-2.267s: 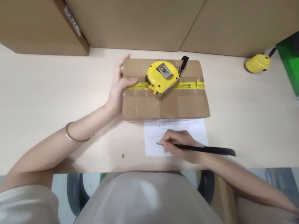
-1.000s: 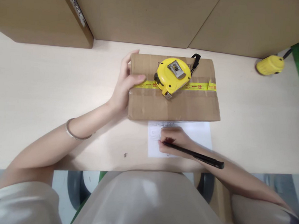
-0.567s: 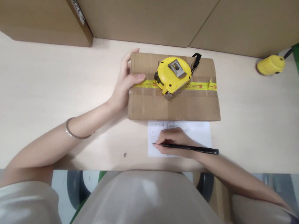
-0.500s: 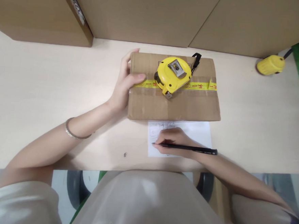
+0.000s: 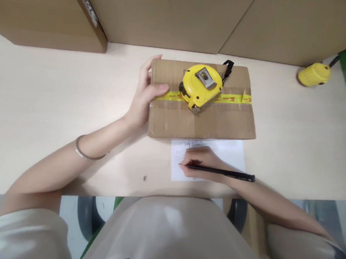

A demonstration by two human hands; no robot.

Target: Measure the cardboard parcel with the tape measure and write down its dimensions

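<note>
My left hand (image 5: 147,92) grips the left end of a brown cardboard box (image 5: 173,119), its thumb on top over the yellow tape strip (image 5: 231,99). On the box lies a yellow tape measure (image 5: 201,86) with a metal clip and a black wrist strap. Just below the box, my right hand (image 5: 204,161) is closed around a black pen (image 5: 232,173), its tip on a white sheet of paper (image 5: 233,153). Drawn lines show on the paper, whose top edge is hidden by the box.
Large cardboard boxes (image 5: 169,18) stand along the back of the pale table (image 5: 44,108). A yellow object with a dark strap (image 5: 314,74) sits at the back right. A small dark mark (image 5: 145,178) shows near the front edge.
The pen and my right fingers have shifted slightly to the right, and the pen's rear end has tipped a little lower. My left hand, the box and the tape measure stay put.
</note>
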